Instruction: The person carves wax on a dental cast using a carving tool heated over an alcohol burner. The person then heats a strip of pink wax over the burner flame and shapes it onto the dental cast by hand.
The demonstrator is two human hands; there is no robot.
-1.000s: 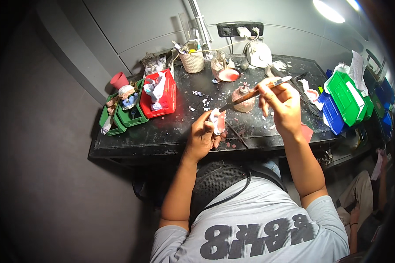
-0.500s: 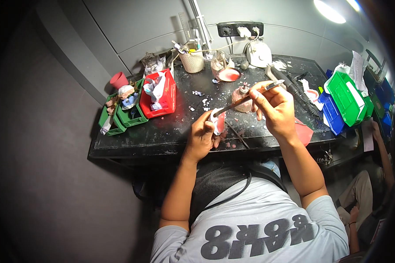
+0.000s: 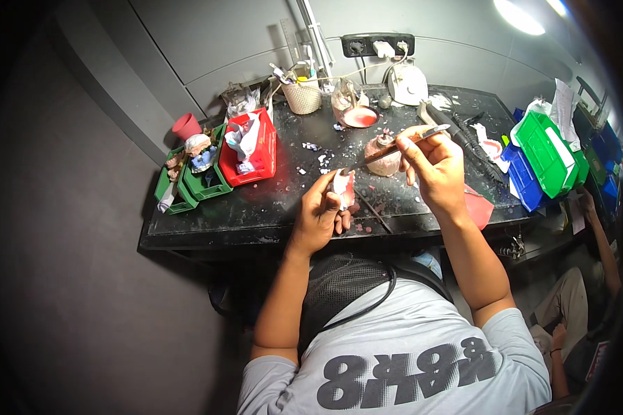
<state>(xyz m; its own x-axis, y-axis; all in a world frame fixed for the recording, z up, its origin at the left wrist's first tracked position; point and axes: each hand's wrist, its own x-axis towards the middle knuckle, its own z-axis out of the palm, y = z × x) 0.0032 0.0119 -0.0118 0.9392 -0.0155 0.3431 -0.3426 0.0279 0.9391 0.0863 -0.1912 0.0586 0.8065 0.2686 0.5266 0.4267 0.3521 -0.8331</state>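
My left hand (image 3: 314,216) is closed around a small white and pink dental model (image 3: 344,191), held just above the front of the bench. Pinched in my right hand (image 3: 432,169) is a slim dark wax knife (image 3: 379,155), slanting down to the left. Its lower tip meets or nearly meets the model's upper edge; contact is too small to tell. Behind the knife stands a round, pink-stained spirit burner (image 3: 384,164). Below it, a thin dark rod-like tool (image 3: 374,211) lies on the bench. A pink wax sheet (image 3: 479,210) lies partly behind my right forearm.
Red (image 3: 264,155) and green bins (image 3: 214,185) stand at the left, with models in the green ones. A pot of tools (image 3: 302,98) and a dish of red wax (image 3: 360,117) sit farther back. Green (image 3: 547,155) and blue bins (image 3: 526,176) are right, near another person's arm (image 3: 602,232).
The knife's tip has shifted slightly up, from the model's face to its upper edge. In my left hand the model has turned a little, showing more white.
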